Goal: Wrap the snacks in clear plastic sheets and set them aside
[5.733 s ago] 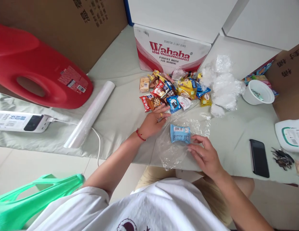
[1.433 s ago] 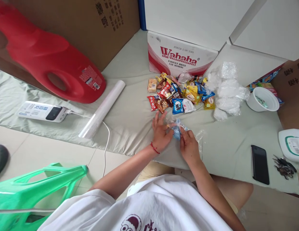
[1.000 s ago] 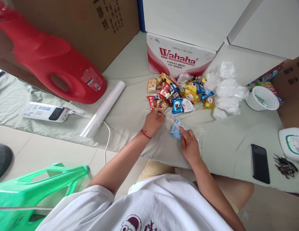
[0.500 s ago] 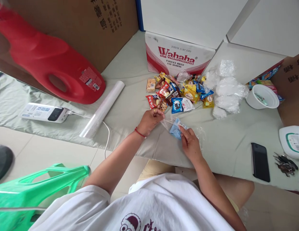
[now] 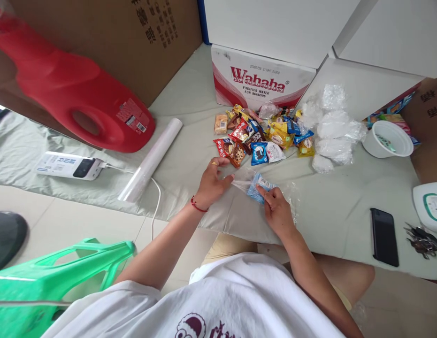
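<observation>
A light-blue snack packet [image 5: 254, 193] with a barcode lies on clear plastic film [image 5: 293, 199] near the table's front edge. My right hand [image 5: 279, 213] has its index finger pressed on the packet, the other fingers curled beneath. To its left, my left hand [image 5: 211, 185] has thumb and fingers apart, with a stretched corner of the film reaching its thumb tip. Beyond both hands sits a pile of wrapped snacks [image 5: 241, 134] in red, yellow and blue packets. A blue packet [image 5: 259, 153] and a white packet [image 5: 275, 152] are nearest to me.
Bundles wrapped in clear film [image 5: 333, 124] are heaped beside a white bowl [image 5: 389, 139]. On the left are a film roll [image 5: 151, 159], a power bank [image 5: 70, 165] and a red jug [image 5: 95, 103]. A phone [image 5: 384, 237] and keys [image 5: 423, 240] lie right. A Wahaba-style carton [image 5: 260, 80] stands behind.
My left hand has opened from a pinch on the film and shifted slightly left and down. My right hand stays at the light-blue packet, its index finger a little further left.
</observation>
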The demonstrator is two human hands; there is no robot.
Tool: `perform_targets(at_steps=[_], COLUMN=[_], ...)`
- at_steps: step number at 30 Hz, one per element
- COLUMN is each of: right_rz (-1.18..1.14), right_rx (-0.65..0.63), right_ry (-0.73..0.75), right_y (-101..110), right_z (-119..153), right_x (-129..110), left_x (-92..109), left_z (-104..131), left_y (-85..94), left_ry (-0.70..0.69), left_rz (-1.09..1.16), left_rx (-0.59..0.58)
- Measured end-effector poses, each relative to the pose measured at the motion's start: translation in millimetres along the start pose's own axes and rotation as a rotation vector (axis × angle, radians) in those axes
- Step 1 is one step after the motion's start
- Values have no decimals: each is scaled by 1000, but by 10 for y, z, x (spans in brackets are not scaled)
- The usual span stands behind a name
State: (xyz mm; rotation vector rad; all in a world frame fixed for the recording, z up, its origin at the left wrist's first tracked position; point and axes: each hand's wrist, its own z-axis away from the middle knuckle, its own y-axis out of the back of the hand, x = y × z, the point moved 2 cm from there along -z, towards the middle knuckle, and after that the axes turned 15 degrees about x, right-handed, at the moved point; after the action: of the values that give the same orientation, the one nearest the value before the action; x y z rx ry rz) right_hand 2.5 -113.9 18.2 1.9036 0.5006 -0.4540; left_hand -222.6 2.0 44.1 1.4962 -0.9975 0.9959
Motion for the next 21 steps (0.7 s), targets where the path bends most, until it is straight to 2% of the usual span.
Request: perform_targets(at_steps=[2, 5, 8, 9, 11, 15, 17, 18, 19, 21], right_rz=[-7, -22, -29, -30, -34, -66, -89, -102, -118, -149], right_rx=[-2, -13, -25, -29, -31, -25, -21, -18, -14, -3], right_ry=[-4, -15, -14, -13, -14, -17, -16, -17, -19, -25], right_y=[4, 14, 24, 25, 23, 13, 11, 12, 14, 19], right_z=[-6, -12, -18, -19, -19, -20, -24, -27, -30, -36], right_x=[-6, -10, -10, -8, 0, 18, 25, 29, 33, 39], left_x=[119, 251, 269, 246, 158, -140, -231, -232, -204, -96], left_z=[-35, -124, -263, -317, -431, -565, -522, -474, -412, -258], left_y=[-50, -177, -306, -330, -326, -107, 52, 119, 167, 201], left_ry=[-218, -493, -636, -642, -573, -185, -92, -127, -209, -436], left_rz=[-159, -404, -534, -525, -423, -187, -159, -145, -122, -64], left_rx=[-59, -228, -391, -409, -361, -40, 82, 81, 24, -203])
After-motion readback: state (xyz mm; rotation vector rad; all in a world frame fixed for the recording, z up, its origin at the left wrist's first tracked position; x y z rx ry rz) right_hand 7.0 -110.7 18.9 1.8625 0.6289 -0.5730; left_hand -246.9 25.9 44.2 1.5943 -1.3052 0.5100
